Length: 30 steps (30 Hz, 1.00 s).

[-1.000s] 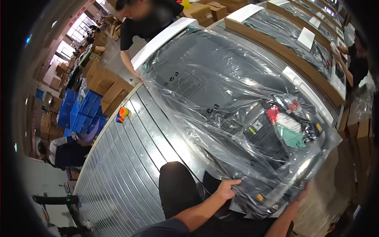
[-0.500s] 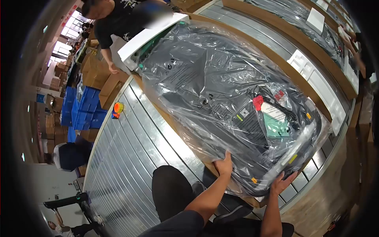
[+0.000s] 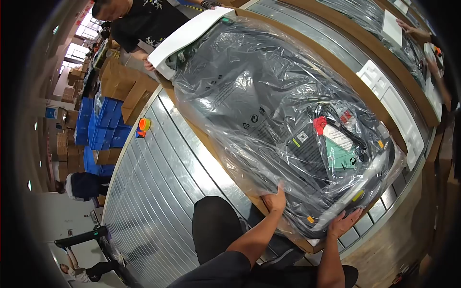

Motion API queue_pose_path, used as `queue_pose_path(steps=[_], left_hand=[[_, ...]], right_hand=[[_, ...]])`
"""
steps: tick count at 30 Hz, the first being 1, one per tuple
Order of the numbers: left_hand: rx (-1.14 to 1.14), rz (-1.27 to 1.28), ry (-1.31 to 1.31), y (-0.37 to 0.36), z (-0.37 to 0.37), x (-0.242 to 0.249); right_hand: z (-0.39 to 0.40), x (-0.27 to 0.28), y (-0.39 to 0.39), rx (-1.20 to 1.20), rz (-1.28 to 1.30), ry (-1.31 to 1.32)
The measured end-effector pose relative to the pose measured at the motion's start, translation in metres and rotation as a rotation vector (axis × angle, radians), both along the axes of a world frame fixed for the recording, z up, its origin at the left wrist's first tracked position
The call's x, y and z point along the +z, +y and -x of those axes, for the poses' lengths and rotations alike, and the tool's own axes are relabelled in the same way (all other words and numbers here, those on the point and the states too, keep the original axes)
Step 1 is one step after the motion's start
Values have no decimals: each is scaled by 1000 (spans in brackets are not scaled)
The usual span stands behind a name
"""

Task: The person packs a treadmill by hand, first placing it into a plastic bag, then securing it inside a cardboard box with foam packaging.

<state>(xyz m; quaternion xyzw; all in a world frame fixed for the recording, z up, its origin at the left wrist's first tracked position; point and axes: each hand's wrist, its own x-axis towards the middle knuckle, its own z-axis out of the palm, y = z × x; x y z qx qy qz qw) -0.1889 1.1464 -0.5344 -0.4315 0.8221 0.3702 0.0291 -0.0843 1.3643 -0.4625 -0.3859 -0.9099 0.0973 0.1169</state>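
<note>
A large dark item (image 3: 269, 120) wrapped in clear plastic lies in a long open carton (image 3: 211, 149) on a metal slatted conveyor. My left hand (image 3: 275, 199) rests on the carton's near side edge and the plastic, its fingers apart. At the near end my right hand (image 3: 345, 223) presses against the wrapped item with spread fingers. A bag with a red piece (image 3: 319, 125) and a green card (image 3: 340, 156) shows on the item near my hands. At the far end sits a white foam block (image 3: 187, 36).
A co-worker (image 3: 144, 21) stands at the far end, touching the foam. More foam (image 3: 391, 110) lies right of the carton, beside another carton. Orange and blue tape rolls (image 3: 143, 126) sit at the conveyor's left edge. Blue crates (image 3: 105, 126) stand beyond.
The co-worker's lowered hand has risen to the foam block's left end. The foam has shifted slightly. My hands remain in nearly the same places.
</note>
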Motion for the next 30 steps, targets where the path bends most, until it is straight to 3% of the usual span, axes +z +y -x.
queue_pose_path(steps=[4, 9, 11, 13, 16, 18, 20, 21, 22, 23, 24, 25, 26, 27, 28, 29, 30], left_hand=[[-26, 4, 42, -3, -6, -9], [-110, 5, 103, 1, 8, 29], [-92, -31, 102, 1, 12, 22], [-116, -7, -87, -2, 10, 28], [-392, -411, -525, -34, 32, 83], [-596, -500, -351, -57, 20, 108], [-748, -297, -350, -79, 16, 163], [-829, -373, -266, -93, 15, 215], [-981, -342, -143, -108, 1, 221], [-1128, -308, -19, -121, -19, 225], [-988, -405, -203, -135, -25, 275], [-852, -495, -389, -156, -29, 328], [-1048, -364, -249, -182, -52, 329], [-1235, -223, -95, -207, -67, 329], [-991, -210, -274, -223, -65, 404], [-683, -407, -401, -251, -84, 393], [-595, -388, -408, -277, -91, 424]], right_hand=[[-3, -15, 1, 17, 4, 47], [-7, -18, 7, 40, -19, 87], [-6, -19, 8, 82, 0, 137], [-5, -8, 5, 28, 96, 24], [-16, -4, 25, 128, 212, -150], [-17, 31, 24, 116, 374, -396], [-25, 62, -8, 16, 441, -134], [-37, 53, -18, 137, 548, -177], [-46, 57, -23, 256, 654, -223], [-29, 142, -77, 158, 889, -97], [-51, 131, -84, 766, 389, -307], [-48, 179, -125, 574, 601, -265], [-20, 280, -168, 505, 824, -425], [-24, 308, -191, 615, 845, -466], [-30, 331, -207, 721, 869, -509], [-33, 359, -223, 751, 893, -489], [-32, 386, -237, 789, 920, -469]])
